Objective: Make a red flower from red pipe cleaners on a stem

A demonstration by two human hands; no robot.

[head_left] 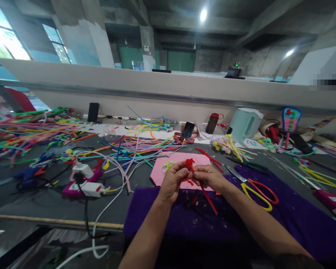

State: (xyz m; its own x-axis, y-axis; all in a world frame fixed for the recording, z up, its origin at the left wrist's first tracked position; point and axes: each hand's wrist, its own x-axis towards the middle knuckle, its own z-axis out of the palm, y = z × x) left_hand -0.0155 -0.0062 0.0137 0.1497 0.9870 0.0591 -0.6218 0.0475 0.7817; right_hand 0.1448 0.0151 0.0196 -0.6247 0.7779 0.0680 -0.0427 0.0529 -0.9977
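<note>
We look from one head-worn camera, facing forward and down past the left hand (172, 182) and right hand (210, 176), close below centre, across the grey-topped worktable (43, 204) to the partition (128, 83) and distant concrete ceiling (179, 18).

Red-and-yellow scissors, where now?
Head view, right of centre: the scissors lie with handles on the purple cloth, right of the right hand and pink mat.

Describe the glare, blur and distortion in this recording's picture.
Head view: daylight washes out the far-left window and the central ceiling light glares; head view: edges look stretched, wide-angle style, with a pixelated patch upper right; head view: the red piece between the fingers looks soft, fine detail unclear.
</note>
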